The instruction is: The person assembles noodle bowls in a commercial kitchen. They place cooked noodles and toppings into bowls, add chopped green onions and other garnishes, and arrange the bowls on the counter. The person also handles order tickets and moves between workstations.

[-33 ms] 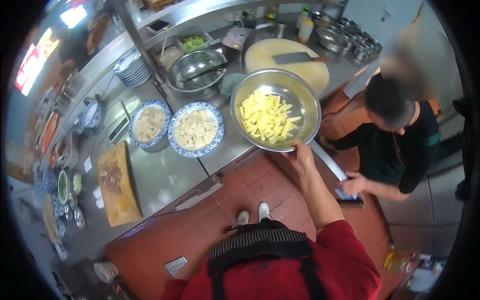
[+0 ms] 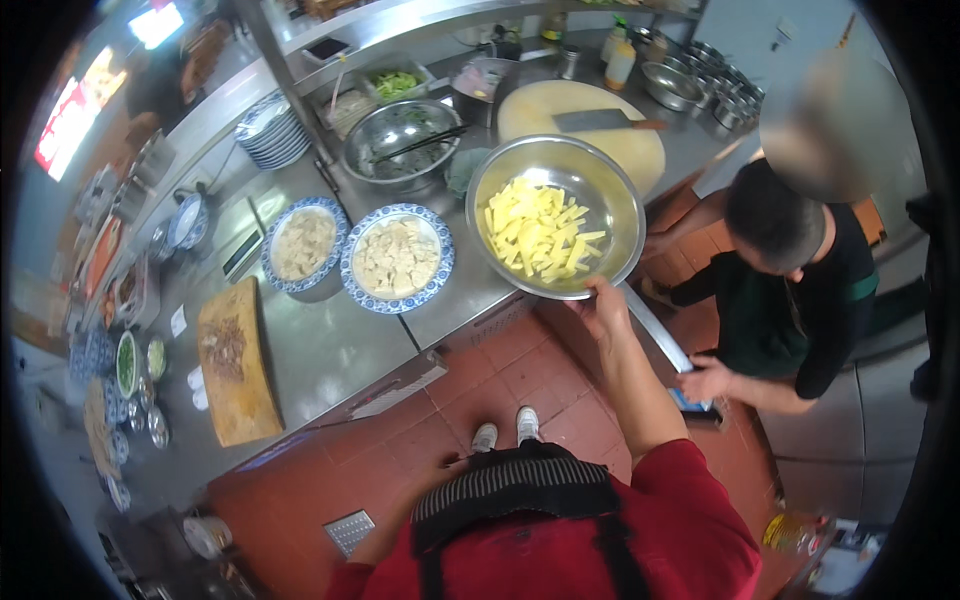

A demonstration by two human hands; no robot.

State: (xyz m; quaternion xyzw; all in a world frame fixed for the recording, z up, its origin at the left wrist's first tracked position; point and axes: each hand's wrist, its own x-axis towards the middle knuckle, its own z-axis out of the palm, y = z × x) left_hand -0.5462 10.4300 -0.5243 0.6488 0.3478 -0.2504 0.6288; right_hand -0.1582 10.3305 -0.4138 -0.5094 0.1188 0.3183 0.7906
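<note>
Hardly anything's moved on my feed bar a slight view shift: right hand grips the steel bowl just ahead by its near rim, left hand's hidden by the apron (can't tell), & w/ potato strips inside it'll prob be stiff, slick, tippy, best held rim + base.

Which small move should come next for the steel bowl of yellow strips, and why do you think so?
Perhaps shift the steel bowl slightly left, farther over the steel counter. From this view, its near side extends past the counter's edge, and the right hand grips only the near rim. The yellow strips are loose inside, so a slow, level movement seems safest.
</note>
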